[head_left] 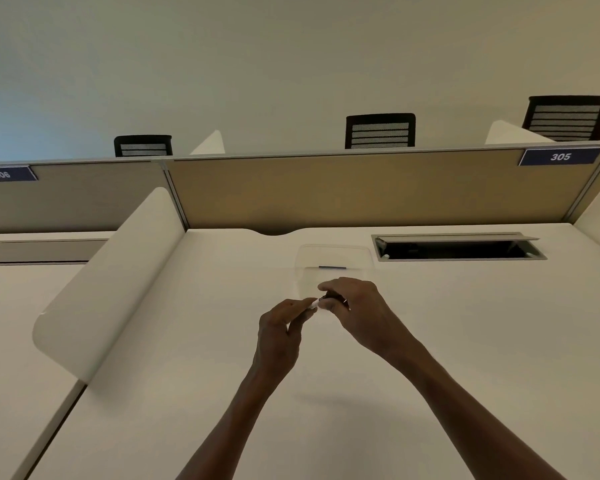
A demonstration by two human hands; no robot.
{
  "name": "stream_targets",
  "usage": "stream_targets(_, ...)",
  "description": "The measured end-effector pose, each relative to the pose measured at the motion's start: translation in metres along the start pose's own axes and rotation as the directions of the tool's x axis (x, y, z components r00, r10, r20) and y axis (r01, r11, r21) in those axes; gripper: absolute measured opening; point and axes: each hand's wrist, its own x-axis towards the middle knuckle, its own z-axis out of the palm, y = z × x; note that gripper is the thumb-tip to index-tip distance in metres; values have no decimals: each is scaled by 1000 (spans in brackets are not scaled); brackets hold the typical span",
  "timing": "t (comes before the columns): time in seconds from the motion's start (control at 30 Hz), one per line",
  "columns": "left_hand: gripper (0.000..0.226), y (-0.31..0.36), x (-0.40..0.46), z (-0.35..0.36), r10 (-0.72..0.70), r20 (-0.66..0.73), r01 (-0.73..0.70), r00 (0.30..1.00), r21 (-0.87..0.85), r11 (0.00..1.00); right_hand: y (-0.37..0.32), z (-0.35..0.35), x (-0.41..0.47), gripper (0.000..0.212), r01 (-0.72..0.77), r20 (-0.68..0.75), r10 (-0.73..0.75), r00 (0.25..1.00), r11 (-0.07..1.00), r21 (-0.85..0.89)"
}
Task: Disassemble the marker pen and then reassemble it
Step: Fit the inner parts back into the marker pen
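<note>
Marker pen point(321, 301) is being pinched at both ends, left hand point(280, 328) gripping the white part, right hand point(356, 308) the dark; tiny hidden pieces are risking a slip onto the desk point(465, 341)

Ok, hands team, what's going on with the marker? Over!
Left hand pinching white marker piece. Right hand gripping dark marker piece. Pieces meet tip to tip above white desk. Nothing in the way.

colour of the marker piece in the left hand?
White, pinched in the left hand; marker piece shows in the head view.
</note>
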Motion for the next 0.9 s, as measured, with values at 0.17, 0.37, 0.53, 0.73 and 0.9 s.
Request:
stream_targets(0.17, 28, -1, 1, 1, 9, 20, -9, 1000, 1, 1000, 4, -3, 2, 15, 51, 37, -50, 998, 998, -30)
stream_targets(0.37, 29, -4, -4, -1, -17, 49, 19, 999, -30, 999, 3, -2, -2, 14, 116, 101, -108, 989, 990, -77)
stream_targets(0.53, 29, -8, -6, -5, -57, 96, 62, 994, -50, 997, 5, 2, -5, 16, 124, 115, -113, 987, 988, -94)
stream_targets(0.73, 39, -7, -5, -6, 1, 22, -1, 1000, -5, 1000, -3, 12, -5, 13, 22, 37, -20, 999, 999, -48)
stream_targets(0.9, 48, -8, 1, -9, 103, -22, -102, 994, 69, 992, -9, 14, -1, 10, -96, -1, 96, 995, 995, 13)
